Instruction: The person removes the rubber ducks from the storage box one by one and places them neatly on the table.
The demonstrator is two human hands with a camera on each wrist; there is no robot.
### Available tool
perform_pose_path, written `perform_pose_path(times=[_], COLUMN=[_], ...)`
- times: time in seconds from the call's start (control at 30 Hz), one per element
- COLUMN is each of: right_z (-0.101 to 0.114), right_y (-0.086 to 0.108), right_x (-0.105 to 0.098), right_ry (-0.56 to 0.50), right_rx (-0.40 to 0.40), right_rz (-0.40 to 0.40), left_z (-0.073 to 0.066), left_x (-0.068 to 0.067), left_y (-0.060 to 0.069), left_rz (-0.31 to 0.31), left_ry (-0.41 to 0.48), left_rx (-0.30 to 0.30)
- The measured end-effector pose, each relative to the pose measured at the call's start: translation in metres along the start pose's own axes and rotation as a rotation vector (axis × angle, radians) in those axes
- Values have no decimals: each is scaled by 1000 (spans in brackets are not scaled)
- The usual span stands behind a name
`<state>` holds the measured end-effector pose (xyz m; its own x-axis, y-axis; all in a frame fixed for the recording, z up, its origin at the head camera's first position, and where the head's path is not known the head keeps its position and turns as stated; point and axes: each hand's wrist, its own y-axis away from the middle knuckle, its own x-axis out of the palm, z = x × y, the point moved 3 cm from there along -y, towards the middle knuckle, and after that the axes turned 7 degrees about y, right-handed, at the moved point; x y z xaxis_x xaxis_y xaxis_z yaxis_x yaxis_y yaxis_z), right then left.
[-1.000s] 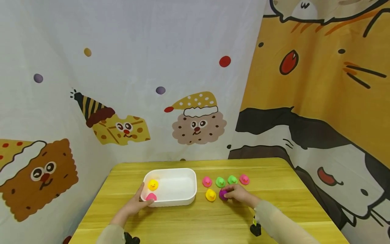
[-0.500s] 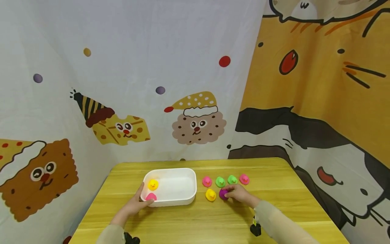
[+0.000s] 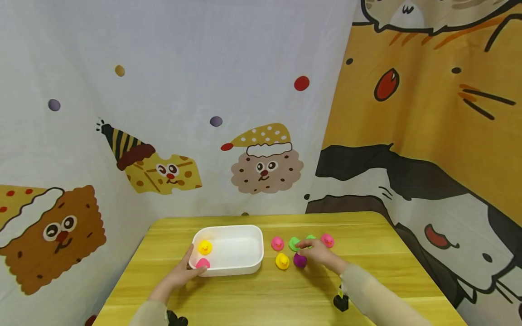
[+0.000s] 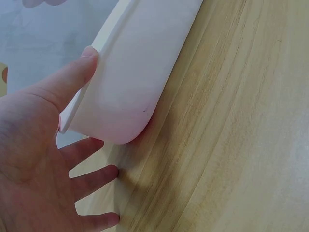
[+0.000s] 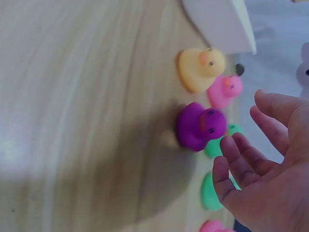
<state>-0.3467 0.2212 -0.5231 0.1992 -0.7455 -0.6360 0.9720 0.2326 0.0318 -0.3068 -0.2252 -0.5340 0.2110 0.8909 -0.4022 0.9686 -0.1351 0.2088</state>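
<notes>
A white plastic basin (image 3: 234, 270) stands on the table, with a yellow rubber duck (image 3: 205, 247) and a pink rubber duck (image 3: 202, 263) in its left end. My left hand (image 3: 178, 274) rests at the basin's near left corner, thumb (image 4: 79, 72) on the rim and the other fingers spread fairly straight. My right hand (image 3: 320, 254) hovers just above a purple rubber duck (image 5: 199, 126), its fingers loosely bent and holding nothing. Beside the purple duck sits another yellow duck (image 3: 282, 261). The right hand partly hides a green duck (image 3: 311, 237) in the head view.
Behind the purple duck, a row holds a pink duck (image 3: 277, 243), a green duck (image 3: 294, 244) and another pink duck (image 3: 327, 240). The wooden table (image 3: 253, 303) meets a cartoon-printed cloth (image 3: 179, 90) at the back and sides.
My right hand has let go of the purple duck and lifted slightly up and back from it. The duck stays in place. My left hand and the basin have not visibly moved.
</notes>
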Motion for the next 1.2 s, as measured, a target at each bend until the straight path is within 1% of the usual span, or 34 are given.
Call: perform_pose_path(times=[0.07, 0.23, 0.3, 0.43, 0.57, 0.7, 0.77, 0.9, 1.07, 1.2], right_z=[8, 27, 35, 51, 68, 87, 95, 109, 122, 131], right_y=[-2, -8, -12, -22, -32, -41, -46, -56, -69, -76], right_x=[-3, -5, -4, 0, 6, 17, 25, 43, 62, 75], right_ry=[4, -24, -33, -30, -25, -27, -34, -16, -12, -39], right_rx=[7, -7, -17, -43, -69, -89, -98, -102, -85, -66], right_rz=[-2, 74, 93, 99, 100, 129, 154, 194, 219, 261], left_z=[0, -3, -4, -4, -4, -2, 0, 5, 7, 7], left_x=[-1, 0, 0, -1, -1, -2, -2, -4, -5, -6], left_y=[-1, 2, 4, 4, 3, 2, 1, 1, 1, 2], left_rz=[-2, 0, 2, -1, -5, -12, -11, -11, -6, -2], left_ry=[4, 13, 24, 40, 36, 42, 48, 50, 57, 77], left_rx=[5, 8, 9, 5, 2, 6, 6, 13, 39, 36])
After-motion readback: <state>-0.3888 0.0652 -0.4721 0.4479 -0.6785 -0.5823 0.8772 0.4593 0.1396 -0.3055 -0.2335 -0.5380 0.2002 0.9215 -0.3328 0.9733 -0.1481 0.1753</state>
